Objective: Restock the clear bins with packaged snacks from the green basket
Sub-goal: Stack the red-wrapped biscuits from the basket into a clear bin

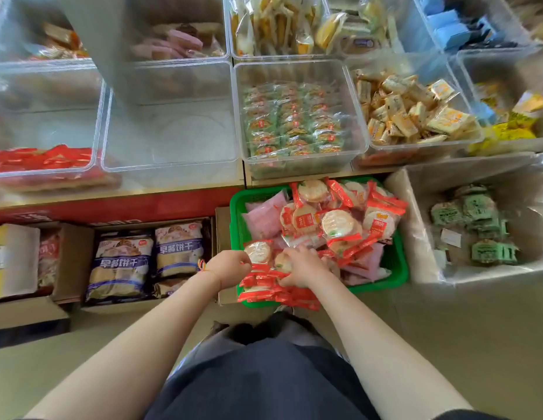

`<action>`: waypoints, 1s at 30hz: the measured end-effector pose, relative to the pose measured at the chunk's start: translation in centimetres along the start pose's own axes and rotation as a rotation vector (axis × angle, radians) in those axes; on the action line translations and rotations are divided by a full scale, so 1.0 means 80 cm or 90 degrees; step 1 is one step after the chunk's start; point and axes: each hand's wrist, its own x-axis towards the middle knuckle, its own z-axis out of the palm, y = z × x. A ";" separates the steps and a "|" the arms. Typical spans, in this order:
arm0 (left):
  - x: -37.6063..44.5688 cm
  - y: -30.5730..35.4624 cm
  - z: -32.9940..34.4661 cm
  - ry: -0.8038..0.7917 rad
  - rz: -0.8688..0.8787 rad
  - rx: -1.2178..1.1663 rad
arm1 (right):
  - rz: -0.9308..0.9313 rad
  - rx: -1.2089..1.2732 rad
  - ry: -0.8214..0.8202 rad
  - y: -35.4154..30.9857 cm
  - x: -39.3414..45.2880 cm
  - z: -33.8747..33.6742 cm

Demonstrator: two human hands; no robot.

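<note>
Brimming green basket (397, 259), seemingly rice crackers (340, 222).

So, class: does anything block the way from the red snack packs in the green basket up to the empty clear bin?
Nothing visible does. Both hands are on the red packs in the green basket; the empty bin sits open-topped above left.

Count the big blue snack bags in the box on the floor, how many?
2 clearly show: one blue bag on the left of the cardboard box, another blue bag right beside it. A darker pack below may be a third, mostly hidden.
</note>
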 end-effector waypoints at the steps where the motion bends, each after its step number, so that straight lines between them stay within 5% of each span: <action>1: 0.000 0.004 0.001 -0.003 -0.003 -0.002 | -0.010 0.021 0.021 0.003 -0.001 0.000; 16: 0.000 0.038 0.013 0.039 -0.033 -0.185 | -0.041 0.286 0.200 0.036 -0.011 -0.052; 22: 0.006 0.049 -0.018 0.167 -0.026 -0.276 | -0.096 0.419 0.254 0.028 -0.014 -0.094; 25: 0.018 0.067 -0.040 0.204 0.001 -0.438 | -0.118 0.488 0.246 0.025 -0.013 -0.111; 27: 0.025 0.080 -0.052 0.135 -0.020 -0.598 | -0.109 0.563 0.220 0.023 -0.011 -0.115; 30: 0.030 0.088 -0.056 -0.104 -0.085 -0.729 | -0.059 0.744 0.174 0.021 -0.005 -0.111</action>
